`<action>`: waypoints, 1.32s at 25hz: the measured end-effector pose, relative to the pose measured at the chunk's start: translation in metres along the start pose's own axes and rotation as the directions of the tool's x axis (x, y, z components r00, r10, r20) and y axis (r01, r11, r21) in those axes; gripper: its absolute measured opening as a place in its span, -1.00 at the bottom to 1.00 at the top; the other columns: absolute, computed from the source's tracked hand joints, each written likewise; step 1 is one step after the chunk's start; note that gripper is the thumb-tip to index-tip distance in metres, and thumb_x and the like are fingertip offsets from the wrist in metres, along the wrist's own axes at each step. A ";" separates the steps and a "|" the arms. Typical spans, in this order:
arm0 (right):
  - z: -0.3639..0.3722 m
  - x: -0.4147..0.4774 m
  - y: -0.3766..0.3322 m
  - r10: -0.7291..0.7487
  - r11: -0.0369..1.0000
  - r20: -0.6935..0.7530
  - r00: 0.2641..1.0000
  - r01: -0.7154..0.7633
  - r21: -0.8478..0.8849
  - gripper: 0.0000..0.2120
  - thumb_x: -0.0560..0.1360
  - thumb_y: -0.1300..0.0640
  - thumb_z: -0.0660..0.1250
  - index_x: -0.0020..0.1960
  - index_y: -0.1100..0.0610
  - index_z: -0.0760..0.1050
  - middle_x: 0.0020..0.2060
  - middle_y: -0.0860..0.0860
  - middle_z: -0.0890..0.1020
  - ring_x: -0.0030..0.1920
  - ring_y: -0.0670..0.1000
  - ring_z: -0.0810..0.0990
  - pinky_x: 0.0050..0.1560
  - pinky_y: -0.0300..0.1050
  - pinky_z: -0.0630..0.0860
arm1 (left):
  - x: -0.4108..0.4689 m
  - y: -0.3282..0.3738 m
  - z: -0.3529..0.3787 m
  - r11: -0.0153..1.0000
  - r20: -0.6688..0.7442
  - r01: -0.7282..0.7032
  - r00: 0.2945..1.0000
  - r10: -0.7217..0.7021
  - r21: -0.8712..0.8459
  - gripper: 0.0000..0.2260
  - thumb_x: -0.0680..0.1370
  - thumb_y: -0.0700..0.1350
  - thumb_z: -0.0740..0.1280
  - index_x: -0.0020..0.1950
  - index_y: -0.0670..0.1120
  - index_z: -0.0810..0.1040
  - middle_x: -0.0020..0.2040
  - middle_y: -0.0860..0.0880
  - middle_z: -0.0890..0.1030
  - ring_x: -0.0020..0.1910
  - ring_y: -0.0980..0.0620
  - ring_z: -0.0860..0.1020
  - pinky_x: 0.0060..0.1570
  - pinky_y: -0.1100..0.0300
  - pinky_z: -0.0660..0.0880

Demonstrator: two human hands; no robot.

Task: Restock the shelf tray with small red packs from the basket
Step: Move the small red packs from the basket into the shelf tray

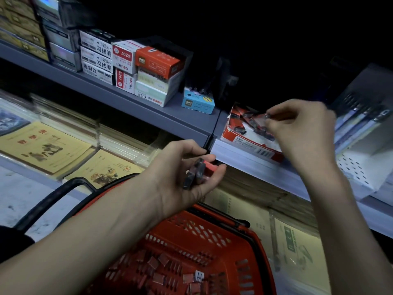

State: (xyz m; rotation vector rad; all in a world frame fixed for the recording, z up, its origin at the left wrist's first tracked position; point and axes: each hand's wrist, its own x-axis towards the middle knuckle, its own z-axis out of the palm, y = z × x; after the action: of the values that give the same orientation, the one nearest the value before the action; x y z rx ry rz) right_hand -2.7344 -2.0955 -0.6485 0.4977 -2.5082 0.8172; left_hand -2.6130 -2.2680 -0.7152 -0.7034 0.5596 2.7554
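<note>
Closest to you, the red basket (202, 228) looks to be hanging off your left forearm. Loose small red packs (157, 262) are lying across its bottom, so I'd say there's plenty left to move. Just above it, your left hand (180, 167) is sitting palm-up below the shelf edge (170, 118), fingers curling round a little stack of packs (200, 171). Up at the shelf tray (251, 143), your right hand (302, 133) is pinching a single pack (266, 116) between thumb and fingertips, right over the ones already lying in there.

For this bit I'd be lowering that pack flat into a gap rather than dropping it on the heap. The tray's front lip is looking ragged and low, so anything tossed in could be sliding out over it. Holding the left hand in close to the tray is also making the reach for each new pack short.

Stuff I'm struggling with:
- The back of the tray is disappearing into shadow, so I can't tell how full it is.
- Your right hand is covering the tray's right end.
- The pinched pack is blurring, and its print isn't readable.
- I can't count the stack in your left hand.
- The basket's near end is getting cut off by the bottom of the frame.
</note>
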 end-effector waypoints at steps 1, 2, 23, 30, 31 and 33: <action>0.008 0.003 0.005 -0.022 0.998 0.081 0.996 0.027 -0.065 -0.91 0.43 0.13 0.57 -0.08 0.01 0.73 -0.25 -0.10 0.71 -0.19 -0.11 0.68 -0.03 -0.11 0.62 | -0.002 0.002 0.001 1.000 0.021 -0.015 1.000 0.015 -0.004 -0.68 0.50 -0.29 0.34 0.22 -0.41 0.60 0.05 -0.27 0.46 0.07 -0.13 0.51 -0.11 0.02 0.71; 0.014 0.004 0.008 -0.025 0.992 0.173 0.985 0.047 -0.121 -0.95 0.44 0.13 0.57 -0.11 0.01 0.72 -0.26 -0.09 0.69 -0.20 -0.09 0.66 -0.08 -0.11 0.58 | -0.003 0.003 0.002 1.000 0.031 -0.031 0.999 0.031 0.000 -0.65 0.48 -0.34 0.32 0.25 -0.41 0.57 0.07 -0.26 0.46 0.08 -0.12 0.51 -0.01 -0.02 0.70; 0.025 -0.109 -0.017 -0.052 0.983 0.392 0.919 -0.022 0.181 -0.84 0.54 0.11 0.42 -0.14 -0.10 0.71 -0.37 -0.21 0.67 -0.29 -0.19 0.65 -0.21 -0.16 0.60 | -0.019 0.029 -0.030 0.872 -0.030 -0.118 0.988 0.150 0.476 -0.88 0.65 -0.20 0.15 0.02 -0.18 0.46 -0.34 -0.06 0.50 -0.53 0.15 0.42 -0.73 0.43 0.13; 0.058 -0.152 -0.024 -0.137 0.989 0.535 0.834 0.083 0.124 -0.89 0.52 0.07 0.43 -0.13 -0.09 0.72 -0.38 -0.28 0.62 -0.28 -0.26 0.60 -0.21 -0.45 0.36 | -0.028 0.023 -0.087 0.764 -0.112 -0.032 0.984 0.136 0.645 -0.86 0.63 -0.20 0.14 0.03 -0.18 0.49 -0.31 -0.05 0.51 -0.53 0.14 0.34 -0.73 0.39 0.13; 0.069 -0.162 -0.025 -0.155 0.987 0.576 0.803 0.106 0.119 -0.89 0.52 0.08 0.42 -0.11 -0.07 0.71 -0.39 -0.28 0.59 -0.32 -0.25 0.57 -0.17 -0.40 0.36 | -0.028 0.020 -0.099 0.755 -0.142 -0.002 0.982 0.126 0.656 -0.85 0.64 -0.19 0.15 0.01 -0.17 0.50 -0.32 -0.05 0.51 -0.53 0.13 0.35 -0.73 0.38 0.14; 0.092 -0.184 -0.028 -0.183 0.983 0.687 0.703 0.154 0.104 -0.89 0.54 0.08 0.40 -0.05 -0.06 0.71 -0.32 -0.26 0.62 -0.30 -0.26 0.55 -0.19 -0.33 0.43 | -0.029 0.012 -0.125 0.735 -0.231 0.078 0.967 0.109 0.674 -0.85 0.65 -0.16 0.17 -0.01 -0.15 0.51 -0.33 -0.04 0.52 -0.52 0.11 0.36 -0.72 0.37 0.13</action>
State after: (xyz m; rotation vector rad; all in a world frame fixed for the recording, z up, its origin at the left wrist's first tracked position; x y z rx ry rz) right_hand -2.5961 -2.1376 -0.7976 1.2335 -3.0472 0.6845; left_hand -2.5406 -2.3356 -0.7984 -0.8466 1.5314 2.1936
